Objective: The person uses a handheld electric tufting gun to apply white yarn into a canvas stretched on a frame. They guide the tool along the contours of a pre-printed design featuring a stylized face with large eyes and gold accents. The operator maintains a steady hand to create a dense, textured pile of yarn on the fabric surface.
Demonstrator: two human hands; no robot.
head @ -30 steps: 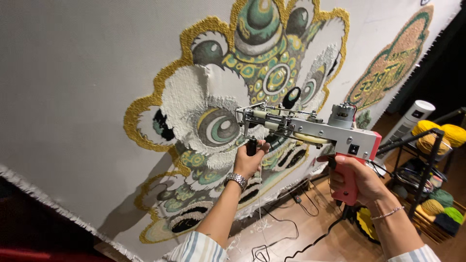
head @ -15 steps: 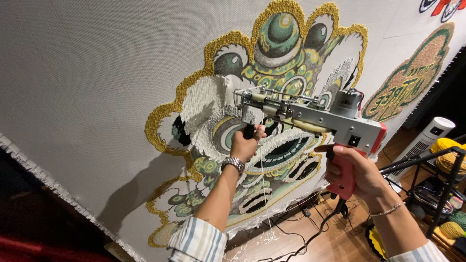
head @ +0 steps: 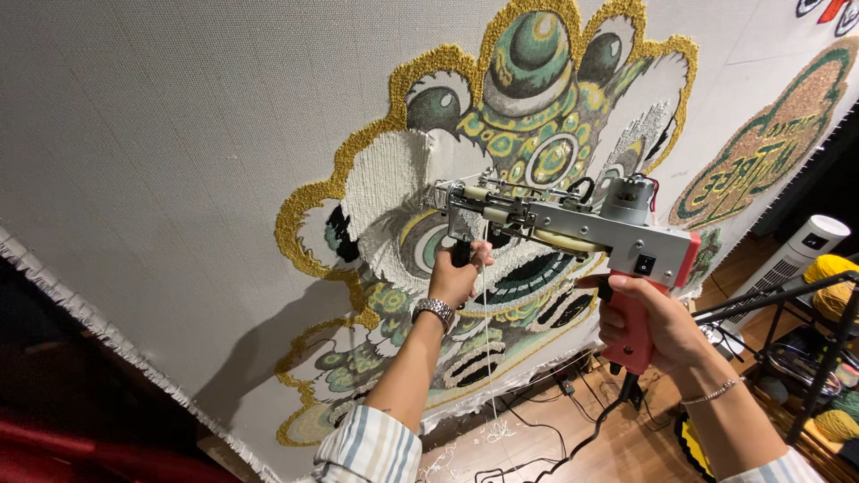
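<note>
tufting gun held up against the stretched backing cloth, needle end pressed into the white looped patch of the lion-head design; grey metal body, exposed rods and small motor on top, red pistol grip below

left hand raised, arm extended upward, fingers curled tight around the black front handle under the nose; metal watch at the wrist, striped cuff low in view

right hand wrapped around the red grip, thin bracelet on the wrist

white yarn strand hangs straight down from the gun

design: dense pile, gold outline, greens and white

second round tufted piece at right; black cable on wood floor; yellow yarn cones on a rack, white tower fan near them
</note>
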